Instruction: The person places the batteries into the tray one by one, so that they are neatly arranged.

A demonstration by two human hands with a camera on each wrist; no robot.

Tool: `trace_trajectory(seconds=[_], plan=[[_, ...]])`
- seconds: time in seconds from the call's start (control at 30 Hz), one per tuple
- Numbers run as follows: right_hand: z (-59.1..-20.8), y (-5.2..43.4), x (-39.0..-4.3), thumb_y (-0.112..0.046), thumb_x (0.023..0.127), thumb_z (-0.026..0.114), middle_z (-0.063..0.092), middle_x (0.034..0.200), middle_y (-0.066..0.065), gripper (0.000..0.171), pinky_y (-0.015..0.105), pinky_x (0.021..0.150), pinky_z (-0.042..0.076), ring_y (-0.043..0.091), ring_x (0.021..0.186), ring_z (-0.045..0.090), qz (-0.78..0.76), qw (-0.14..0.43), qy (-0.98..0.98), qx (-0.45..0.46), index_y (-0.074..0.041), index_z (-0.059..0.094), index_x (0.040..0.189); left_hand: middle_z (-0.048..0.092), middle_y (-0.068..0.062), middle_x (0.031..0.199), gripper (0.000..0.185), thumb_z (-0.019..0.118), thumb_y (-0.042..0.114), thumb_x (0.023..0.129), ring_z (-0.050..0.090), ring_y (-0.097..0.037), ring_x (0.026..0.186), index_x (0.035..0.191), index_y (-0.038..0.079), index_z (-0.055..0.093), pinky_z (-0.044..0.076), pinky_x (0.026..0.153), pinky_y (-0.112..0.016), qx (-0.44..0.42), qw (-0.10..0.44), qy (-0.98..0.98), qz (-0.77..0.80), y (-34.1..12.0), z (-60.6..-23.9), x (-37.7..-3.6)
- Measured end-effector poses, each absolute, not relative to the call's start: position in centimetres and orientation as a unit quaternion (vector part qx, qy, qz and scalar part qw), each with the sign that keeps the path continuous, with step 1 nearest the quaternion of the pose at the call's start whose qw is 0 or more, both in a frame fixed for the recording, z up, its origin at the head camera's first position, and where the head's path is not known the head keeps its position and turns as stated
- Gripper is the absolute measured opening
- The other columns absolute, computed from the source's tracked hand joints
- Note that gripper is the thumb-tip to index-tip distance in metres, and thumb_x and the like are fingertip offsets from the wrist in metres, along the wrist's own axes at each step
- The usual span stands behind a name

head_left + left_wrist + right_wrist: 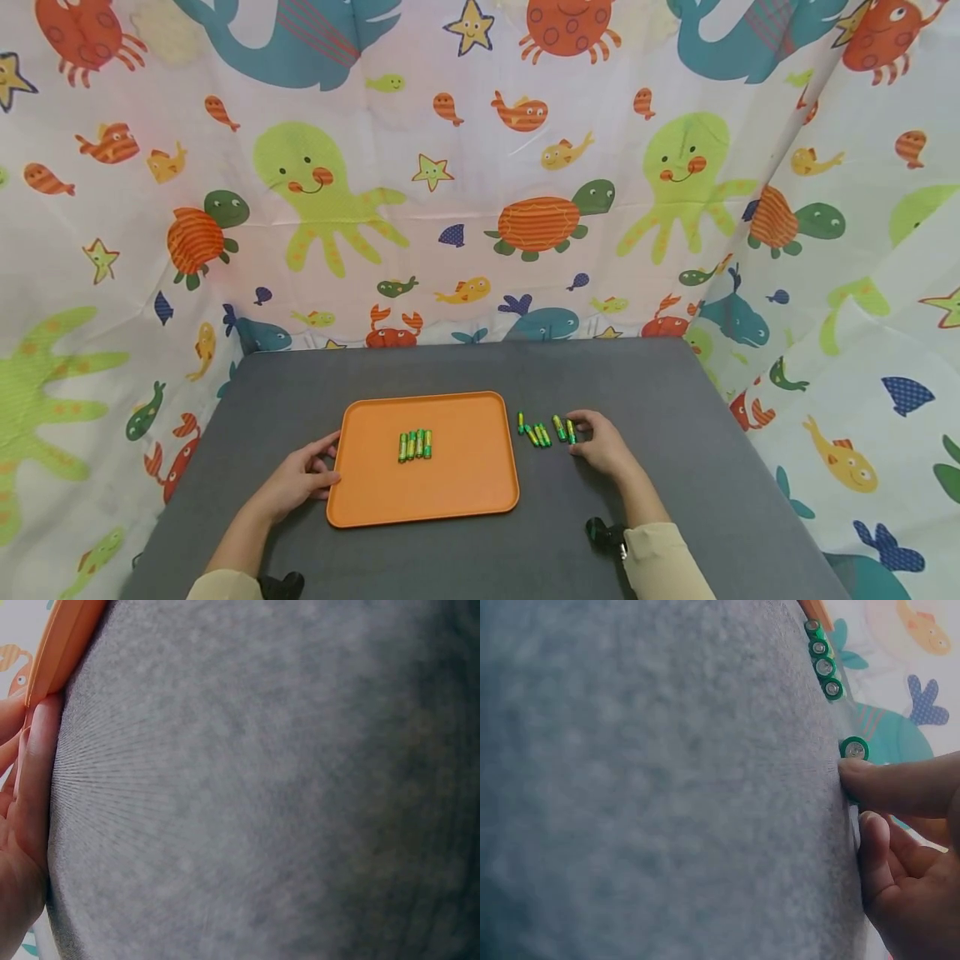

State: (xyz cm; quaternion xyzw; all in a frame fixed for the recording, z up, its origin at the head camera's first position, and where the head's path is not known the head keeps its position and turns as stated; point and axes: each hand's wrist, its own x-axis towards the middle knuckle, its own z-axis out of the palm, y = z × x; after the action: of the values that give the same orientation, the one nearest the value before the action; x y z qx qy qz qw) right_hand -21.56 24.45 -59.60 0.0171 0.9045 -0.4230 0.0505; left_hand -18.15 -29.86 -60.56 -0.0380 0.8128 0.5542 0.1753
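An orange tray (420, 500) lies on the grey table, with several green-and-yellow batteries (416, 445) side by side on it. My left hand (294, 477) holds the tray's left edge, thumb toward the near side; in the left wrist view its fingers (43, 727) meet the tray's rim (64, 652). To the right of the tray my right hand (600, 443) pinches one battery (571, 432) between thumb and forefinger, down on the table. Just left of it is another battery (558, 428). Farther left, several more batteries (537, 435) lie close to the tray; the right wrist view shows battery ends (825, 667) in a row.
A grey table (420, 554) carries everything. Behind and at the sides hangs a white curtain (465, 250) printed with sea animals. Dark wrist devices (603, 533) sit at both cuffs.
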Motion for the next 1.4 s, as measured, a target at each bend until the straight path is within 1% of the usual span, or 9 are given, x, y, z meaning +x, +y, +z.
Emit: trace_trajectory(seconds=[0.13, 0.37, 0.47, 0.6, 0.73, 0.93, 1.13, 1.27, 1.4], plan=[[-59.6, 24.7, -21.4, 0.002, 0.08, 0.079, 0.064, 0.125, 0.016, 0.057, 0.05, 0.093, 0.05, 0.035, 0.119, 0.059, -0.441, 0.045, 0.896, 0.019, -0.008, 0.06, 0.133, 0.045, -0.012, 0.127, 0.082, 0.078, 0.012, 0.088, 0.056, -0.025, 0.088, 0.158, 0.017, 0.036, 0.06, 0.071, -0.036, -0.041, 0.177, 0.813, 0.553, -29.8, -60.4, -18.1], [-59.6, 24.7, -21.5, 0.004, 0.08, 0.08, 0.069, 0.122, 0.016, 0.058, 0.042, 0.082, 0.056, 0.033, 0.109, 0.067, -0.462, 0.023, 0.886, 0.014, -0.007, 0.059, 0.133, 0.045, -0.012, 0.126, 0.081, 0.077, 0.012, 0.089, 0.056, -0.024, 0.088, 0.158, 0.016, 0.035, 0.06, 0.07, -0.036, -0.042, 0.175, 0.814, 0.553, -29.9, -60.1, -17.9], [-59.4, 24.6, -21.4, 0.004, 0.081, 0.079, 0.066, 0.127, 0.017, 0.058, 0.041, 0.081, 0.057, 0.033, 0.111, 0.067, -0.469, 0.022, 0.883, 0.019, -0.008, 0.059, 0.134, 0.045, -0.012, 0.126, 0.081, 0.077, 0.012, 0.089, 0.056, -0.024, 0.088, 0.158, 0.016, 0.035, 0.06, 0.071, -0.036, -0.042, 0.174, 0.813, 0.554, -29.9, -60.0, -17.8], [-59.2, 24.6, -21.4, 0.003, 0.081, 0.079, 0.064, 0.131, 0.017, 0.058, 0.038, 0.082, 0.057, 0.031, 0.113, 0.066, -0.478, 0.019, 0.878, 0.017, -0.007, 0.058, 0.135, 0.046, -0.012, 0.126, 0.081, 0.077, 0.011, 0.088, 0.056, -0.024, 0.088, 0.157, 0.016, 0.036, 0.06, 0.071, -0.036, -0.043, 0.173, 0.814, 0.553, -29.8, -60.2, -17.8], [-58.9, 24.4, -21.2, 0.005, 0.082, 0.078, 0.064, 0.13, 0.019, 0.059, 0.035, 0.082, 0.058, 0.031, 0.111, 0.066, -0.49, 0.018, 0.871, 0.015, -0.003, 0.057, 0.136, 0.047, -0.012, 0.125, 0.081, 0.078, 0.012, 0.088, 0.056, -0.024, 0.088, 0.157, 0.016, 0.036, 0.06, 0.071, -0.036, -0.041, 0.174, 0.814, 0.553, -29.9, -60.4, -17.9], [-58.3, 23.9, -21.0, 0.007, 0.08, 0.078, 0.066, 0.127, 0.019, 0.059, 0.032, 0.079, 0.058, 0.031, 0.109, 0.067, -0.513, 0.011, 0.858, 0.008, -0.002, 0.058, 0.135, 0.048, -0.012, 0.123, 0.08, 0.078, 0.012, 0.088, 0.057, -0.024, 0.087, 0.157, 0.016, 0.037, 0.06, 0.071, -0.037, -0.039, 0.174, 0.814, 0.552, -29.9, -60.5, -18.0], [-57.3, 22.5, -21.0, 0.005, 0.08, 0.08, 0.067, 0.124, 0.017, 0.057, 0.035, 0.082, 0.058, 0.029, 0.108, 0.067, -0.512, 0.002, 0.859, -0.006, -0.004, 0.06, 0.132, 0.05, -0.012, 0.12, 0.08, 0.078, 0.012, 0.088, 0.057, -0.024, 0.086, 0.157, 0.016, 0.037, 0.06, 0.07, -0.037, -0.047, 0.178, 0.813, 0.553, -29.8, -60.5, -17.9], [-56.4, 21.4, -21.0, 0.002, 0.08, 0.08, 0.067, 0.122, 0.015, 0.059, 0.039, 0.085, 0.058, 0.028, 0.108, 0.066, -0.515, -0.002, 0.857, -0.016, -0.006, 0.06, 0.135, 0.049, -0.012, 0.121, 0.081, 0.078, 0.012, 0.088, 0.057, -0.024, 0.086, 0.157, 0.016, 0.037, 0.06, 0.07, -0.037, -0.045, 0.178, 0.811, 0.555, -29.8, -60.5, -17.9], [-55.6, 20.3, -20.9, 0.0, 0.08, 0.081, 0.067, 0.12, 0.013, 0.06, 0.039, 0.086, 0.058, 0.028, 0.107, 0.066, -0.513, -0.002, 0.858, -0.035, -0.01, 0.061, 0.135, 0.049, -0.012, 0.122, 0.081, 0.078, 0.012, 0.088, 0.057, -0.024, 0.086, 0.157, 0.017, 0.037, 0.06, 0.07, -0.037, -0.042, 0.178, 0.81, 0.558, -29.8, -60.4, -18.0]])
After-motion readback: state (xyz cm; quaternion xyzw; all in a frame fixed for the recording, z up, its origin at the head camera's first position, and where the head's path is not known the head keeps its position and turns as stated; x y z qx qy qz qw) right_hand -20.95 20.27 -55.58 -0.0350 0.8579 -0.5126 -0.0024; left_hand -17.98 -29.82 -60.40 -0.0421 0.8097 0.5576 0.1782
